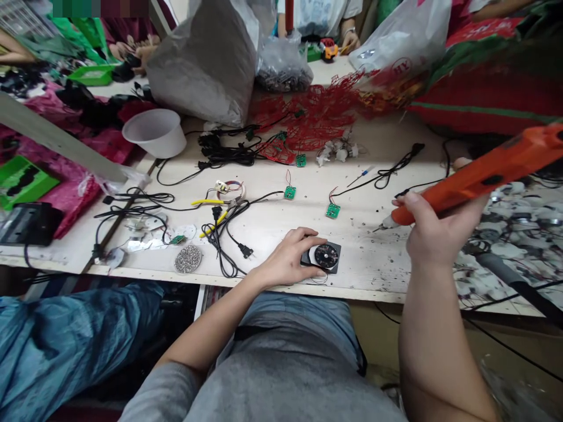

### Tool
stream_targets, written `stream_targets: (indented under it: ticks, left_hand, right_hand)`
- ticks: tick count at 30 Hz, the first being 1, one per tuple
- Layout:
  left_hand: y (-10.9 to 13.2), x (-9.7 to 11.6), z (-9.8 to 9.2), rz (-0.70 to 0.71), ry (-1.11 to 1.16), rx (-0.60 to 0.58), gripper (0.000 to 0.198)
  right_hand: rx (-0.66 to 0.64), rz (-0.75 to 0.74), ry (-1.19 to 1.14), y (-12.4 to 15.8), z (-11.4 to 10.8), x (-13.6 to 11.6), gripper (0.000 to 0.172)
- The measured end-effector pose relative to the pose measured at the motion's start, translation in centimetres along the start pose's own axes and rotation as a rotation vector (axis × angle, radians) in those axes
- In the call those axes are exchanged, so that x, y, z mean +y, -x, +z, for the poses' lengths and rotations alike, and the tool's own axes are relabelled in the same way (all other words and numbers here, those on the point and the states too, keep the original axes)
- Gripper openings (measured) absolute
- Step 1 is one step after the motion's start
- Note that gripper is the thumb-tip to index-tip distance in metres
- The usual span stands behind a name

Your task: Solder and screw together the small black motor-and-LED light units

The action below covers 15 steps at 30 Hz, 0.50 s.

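We look down from the head camera at a long white table. Our left hand sits on a black dial, with its fingers curved over the top in a loose, narrow hold. We cannot tell if it grips hard or just rests there. Our right hand is closed around an orange soldering iron and holds it up off the table.

Right now, we hold the iron up in one hand and keep the other hand on the dial. The iron is long. Its thin metal tip points down and to the left, and its fat end goes up and to the right, out past the edge of the view. The tip is near two small green boards with thin red wires, but it does not touch them. A black cord with a plug lies just left of our left hand. A round metal pad lies past it.
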<state>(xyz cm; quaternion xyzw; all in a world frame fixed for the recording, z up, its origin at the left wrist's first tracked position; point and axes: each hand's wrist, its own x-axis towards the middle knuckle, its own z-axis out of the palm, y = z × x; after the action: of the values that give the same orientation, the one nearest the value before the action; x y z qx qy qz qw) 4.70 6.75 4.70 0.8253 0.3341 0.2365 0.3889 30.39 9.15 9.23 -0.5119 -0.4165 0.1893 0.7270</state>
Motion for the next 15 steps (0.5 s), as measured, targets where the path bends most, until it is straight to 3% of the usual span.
stream_targets:
  ticks: [4, 9, 13, 15]
  left_hand:
    - [-0.3, -0.2, 0.4, 0.015, -0.008, 0.031, 0.059]
    - [-0.9, -0.2, 0.7, 0.052, -0.011, 0.074, 0.057]
    - [-1.1, 0.1, 0.6, 0.053, -0.008, 0.071, 0.055]
    - [-1.1, 0.2, 0.6, 0.048, 0.002, 0.063, 0.053]
  right_hand:
    - [-0.166, 0.016, -0.142, 2.0, 0.7, -2.8, 0.051]
    - [-0.284, 0.097, -0.333, 3.9, 1.8, -7.1, 0.059]
    - [-0.335, 0.147, -0.430, 5.5, 1.7, -8.6, 0.056]
    - [-0.344, 0.138, -0.412, 6.2, 1.3, -9.0, 0.046]
